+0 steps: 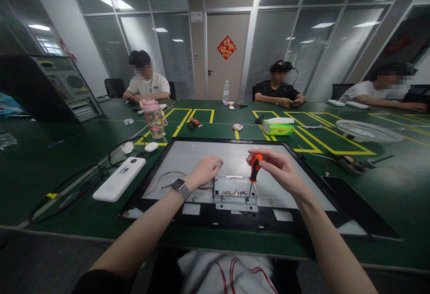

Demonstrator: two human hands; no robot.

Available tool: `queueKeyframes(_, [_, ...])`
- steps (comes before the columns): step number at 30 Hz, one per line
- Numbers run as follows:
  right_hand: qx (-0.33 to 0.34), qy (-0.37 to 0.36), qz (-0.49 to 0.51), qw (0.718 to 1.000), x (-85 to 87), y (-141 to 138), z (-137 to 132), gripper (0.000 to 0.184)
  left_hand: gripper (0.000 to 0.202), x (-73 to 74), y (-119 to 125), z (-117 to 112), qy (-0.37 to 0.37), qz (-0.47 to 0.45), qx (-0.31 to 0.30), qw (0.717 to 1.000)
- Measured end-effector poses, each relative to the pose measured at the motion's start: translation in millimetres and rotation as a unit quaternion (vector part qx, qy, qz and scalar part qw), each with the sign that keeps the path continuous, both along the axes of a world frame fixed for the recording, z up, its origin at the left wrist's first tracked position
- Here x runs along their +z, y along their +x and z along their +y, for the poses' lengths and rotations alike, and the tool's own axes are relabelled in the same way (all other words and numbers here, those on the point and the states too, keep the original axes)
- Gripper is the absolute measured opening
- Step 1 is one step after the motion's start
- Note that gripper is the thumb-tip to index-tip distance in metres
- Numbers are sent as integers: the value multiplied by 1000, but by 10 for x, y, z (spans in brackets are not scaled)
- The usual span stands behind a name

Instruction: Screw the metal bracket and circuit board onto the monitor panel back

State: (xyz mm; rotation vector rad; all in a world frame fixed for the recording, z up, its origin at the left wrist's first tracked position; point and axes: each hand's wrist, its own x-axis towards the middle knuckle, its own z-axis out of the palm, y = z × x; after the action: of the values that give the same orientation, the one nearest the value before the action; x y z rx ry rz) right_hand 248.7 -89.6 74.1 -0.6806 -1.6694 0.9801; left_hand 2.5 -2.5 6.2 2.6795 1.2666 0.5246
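My right hand [278, 166] grips a screwdriver [255, 168] by its orange and black handle. The driver stands nearly upright, its tip down at the lower right of a metal bracket [228, 206] with ports along it. That bracket sits on the grey metal back of a flat display panel [188, 155] with a black frame, lying flat on the table. On the panel beside the bracket rests my left hand [206, 171], fingers loosely stretched and holding nothing visible. Thin brown wires [168, 175] run near my left wrist, which wears a watch [180, 187].
A white power bank [119, 180] and black cables [72, 191] lie left of the panel; a pink-lidded bottle [153, 119] stands beyond. To the right are a dark flat panel [359, 204], a tool [358, 163] and a fan grille [367, 130]. Several people sit across the table.
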Motion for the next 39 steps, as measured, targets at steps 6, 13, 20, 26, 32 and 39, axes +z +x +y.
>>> queueKeyframes(6, [8,25,-13,1000,-6,6,27,25,30,-10,1,4,4,0,1,1000])
queueKeyframes(13, [12,-17,-18,1000,-40,29,18,34,31,-31,-4,14,9,-5,-1,1000])
queueKeyframes(20, [-7,15,-22,1000,-18,24,24,27,31,10,2,-12,7,-2,-2,1000])
queueKeyframes(26, [1,42,-41,998,-5,18,16,30,31,-2,-5,0,8,-2,-5,1000])
queueKeyframes(32, [1,9,-14,1000,-12,-1,17,33,31,-8,-2,4,3,4,-2,1000])
queueKeyframes(39, [-11,36,-55,998,-22,26,13,32,31,15,3,-12,3,3,-1,1000])
